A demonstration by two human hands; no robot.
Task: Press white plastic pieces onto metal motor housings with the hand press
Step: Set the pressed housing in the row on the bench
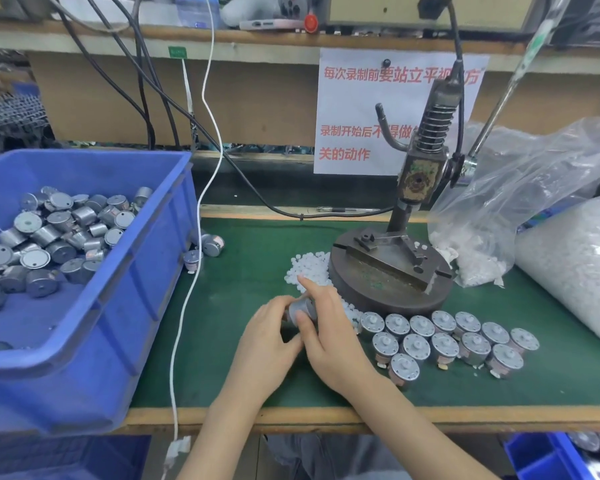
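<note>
Loading step, likely: left hand (267, 341) curls fingers round small silver cylindrical metal motor housing (300, 308), lower centre. Right hand (333, 341) pinches it with thumb, index straight toward heap of white plastic pieces (309, 268). Next: seat capped housing squarely under dark iron hand press (378, 289), centre-right.

A white paper sign (354, 105), upper centre-right of the frame, bears red Chinese lines: "每次录制前要站立平视…方", "录制开始后不…得做", "关的动作". The hand press (420, 168) hides some characters.

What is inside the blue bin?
The blue bin holds a loose heap of metal motor housings at its back left; bare floor shows in front. Anything under the heap is hidden.
</note>
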